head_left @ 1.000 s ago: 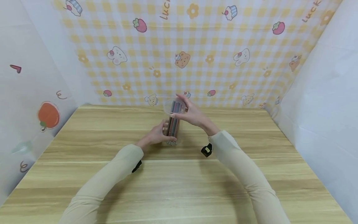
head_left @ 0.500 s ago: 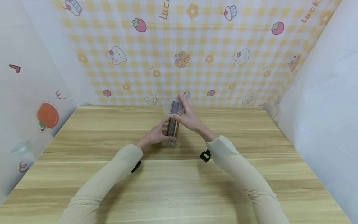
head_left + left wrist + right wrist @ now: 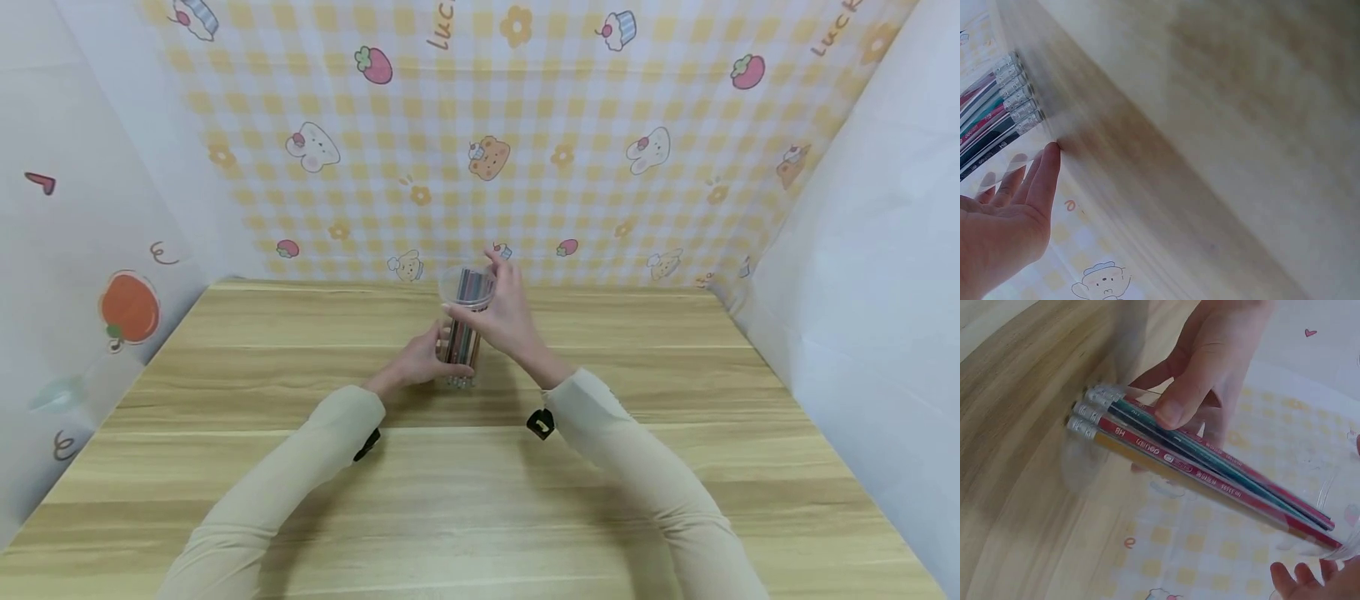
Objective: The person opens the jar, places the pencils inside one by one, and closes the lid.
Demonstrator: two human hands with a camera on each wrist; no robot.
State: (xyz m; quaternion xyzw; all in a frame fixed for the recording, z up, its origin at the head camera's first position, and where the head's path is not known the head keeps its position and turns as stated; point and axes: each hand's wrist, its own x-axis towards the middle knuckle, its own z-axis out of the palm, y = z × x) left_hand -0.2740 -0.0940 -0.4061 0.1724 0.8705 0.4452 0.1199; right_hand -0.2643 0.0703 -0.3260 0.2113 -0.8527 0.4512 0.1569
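A clear plastic tub (image 3: 450,290) stands tilted at the table's back, filled with several pencils (image 3: 460,346). In the right wrist view the pencils (image 3: 1172,456) show red, green and yellow barrels, silver ferrules downward and HB lettering. My left hand (image 3: 420,360) grips the tub's lower part, thumb across the near side and fingers behind. At the wide clear top, my right hand (image 3: 510,317) holds the rim between thumb and fingers. The left wrist view shows the left hand (image 3: 1007,231) beside the pencils' ferrule ends, close to the table.
The wooden table (image 3: 480,500) reaches back to a yellow checked cloth (image 3: 480,208) printed with cartoon figures. White sheets (image 3: 885,275) line both sides. A black strap piece (image 3: 540,423) hangs at the right sleeve cuff.
My right hand has turned about the tub's top, its wrist shifting left and slightly down while its thumb slid left along the rim. The left hand and the tub stay nearly still.
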